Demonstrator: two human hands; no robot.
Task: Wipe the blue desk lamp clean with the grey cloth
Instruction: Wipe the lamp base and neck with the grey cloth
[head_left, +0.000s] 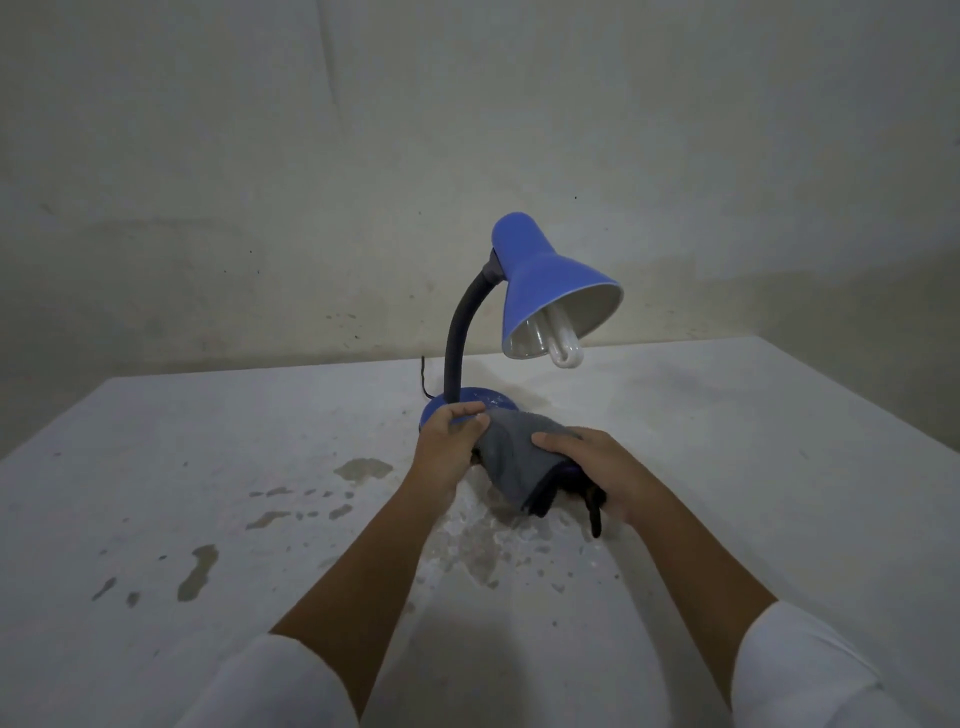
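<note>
The blue desk lamp (545, 283) stands on the white table (208, 467), its shade tilted to the right with a white spiral bulb showing. A dark flexible neck rises from the round blue base (483, 397). The grey cloth (511, 457) lies draped over the near side of the base. My left hand (449, 441) grips the cloth's left edge right at the base. My right hand (597, 467) holds the cloth's right part, with dark trim and a strap hanging below it.
The tabletop is worn, with grey chipped patches (197, 571) at the left and in front of the lamp. A black cord (425, 379) runs off the back of the base. A stained pale wall (260, 182) stands close behind the table.
</note>
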